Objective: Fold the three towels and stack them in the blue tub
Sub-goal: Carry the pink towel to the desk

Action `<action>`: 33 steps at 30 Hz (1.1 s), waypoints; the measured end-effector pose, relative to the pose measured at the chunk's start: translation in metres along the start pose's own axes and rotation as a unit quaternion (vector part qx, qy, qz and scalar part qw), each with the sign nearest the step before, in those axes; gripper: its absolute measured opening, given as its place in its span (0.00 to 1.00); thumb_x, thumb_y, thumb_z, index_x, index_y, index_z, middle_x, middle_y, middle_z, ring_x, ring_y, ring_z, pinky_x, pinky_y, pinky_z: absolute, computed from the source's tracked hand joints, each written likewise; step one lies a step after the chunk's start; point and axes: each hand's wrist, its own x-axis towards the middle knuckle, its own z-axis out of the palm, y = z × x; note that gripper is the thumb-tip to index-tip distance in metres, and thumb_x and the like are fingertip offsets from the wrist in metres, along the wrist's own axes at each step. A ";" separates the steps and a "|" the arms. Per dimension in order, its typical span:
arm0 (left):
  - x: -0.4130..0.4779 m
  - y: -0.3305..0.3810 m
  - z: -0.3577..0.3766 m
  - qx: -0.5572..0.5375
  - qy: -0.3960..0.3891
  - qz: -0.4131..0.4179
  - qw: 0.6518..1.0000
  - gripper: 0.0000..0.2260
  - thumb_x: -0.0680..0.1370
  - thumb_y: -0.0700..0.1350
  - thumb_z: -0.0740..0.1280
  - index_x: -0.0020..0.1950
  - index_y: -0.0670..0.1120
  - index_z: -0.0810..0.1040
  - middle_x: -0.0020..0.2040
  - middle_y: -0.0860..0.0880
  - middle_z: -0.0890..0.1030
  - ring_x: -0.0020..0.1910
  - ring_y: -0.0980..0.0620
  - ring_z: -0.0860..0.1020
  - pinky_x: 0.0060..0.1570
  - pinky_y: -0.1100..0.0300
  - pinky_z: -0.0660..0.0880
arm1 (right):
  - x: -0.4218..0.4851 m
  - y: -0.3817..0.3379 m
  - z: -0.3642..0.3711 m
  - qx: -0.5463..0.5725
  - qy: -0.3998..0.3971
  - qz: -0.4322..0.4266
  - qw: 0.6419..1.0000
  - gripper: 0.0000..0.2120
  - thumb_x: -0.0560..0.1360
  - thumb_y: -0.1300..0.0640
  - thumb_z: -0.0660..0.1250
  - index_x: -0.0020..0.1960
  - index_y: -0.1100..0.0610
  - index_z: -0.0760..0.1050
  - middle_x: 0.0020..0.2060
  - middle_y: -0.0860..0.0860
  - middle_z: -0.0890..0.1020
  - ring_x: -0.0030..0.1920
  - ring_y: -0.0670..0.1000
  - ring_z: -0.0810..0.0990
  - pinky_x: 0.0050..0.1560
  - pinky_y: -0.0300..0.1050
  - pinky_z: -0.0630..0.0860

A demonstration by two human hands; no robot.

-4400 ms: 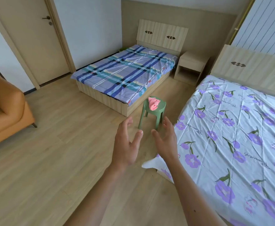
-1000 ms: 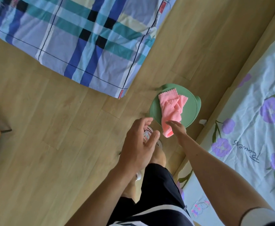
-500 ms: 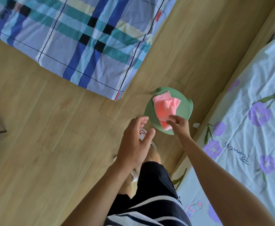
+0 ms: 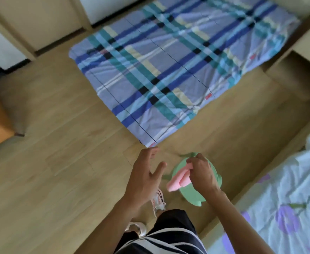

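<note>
Between the two beds, over the green stool, one pink towel is held by the right hand, whose fingers are curled round its upper end. The left hand is held beside it with fingers spread, and nothing is gripped. Whether the towel touches the seat cannot be told, though its lower end overhangs the stool's rim.

Progress is judged to be at the very start: the towel is bunched in loose lengthwise rolls, not folded flat. Only this one of the three towels is seen, and no blue tub is in view. All folding and stacking is therefore taken as outstanding.

The towel's long axis is laid diagonally, from the gripped end at upper right down to the free end at lower left, which is pointed toward the person's shoe.
</note>
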 end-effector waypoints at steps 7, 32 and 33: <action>-0.041 -0.023 -0.091 -0.084 0.189 -0.032 0.978 0.19 0.74 0.55 0.64 0.63 0.52 0.75 0.61 0.59 0.77 0.61 0.65 0.74 0.60 0.57 0.75 | -0.003 -0.104 0.000 -0.042 0.030 -0.208 0.977 0.14 0.67 0.70 0.62 0.43 0.56 0.82 0.44 0.52 0.75 0.45 0.58 0.77 0.45 0.44 0.73; -0.278 -0.173 -0.367 -0.209 0.549 -0.071 0.806 0.14 0.80 0.46 0.66 0.65 0.53 0.75 0.62 0.61 0.77 0.61 0.63 0.75 0.53 0.71 0.72 | -0.166 -0.535 0.153 0.292 -0.107 -0.469 0.827 0.16 0.74 0.71 0.68 0.55 0.53 0.78 0.49 0.45 0.83 0.51 0.45 0.82 0.48 0.42 0.79; -0.290 -0.179 -0.377 -0.210 0.564 -0.074 0.795 0.13 0.80 0.45 0.66 0.65 0.53 0.75 0.62 0.61 0.77 0.61 0.63 0.75 0.53 0.73 0.72 | -0.177 -0.548 0.164 0.303 -0.123 -0.463 0.824 0.18 0.74 0.71 0.68 0.56 0.52 0.77 0.50 0.43 0.83 0.51 0.44 0.82 0.49 0.42 0.80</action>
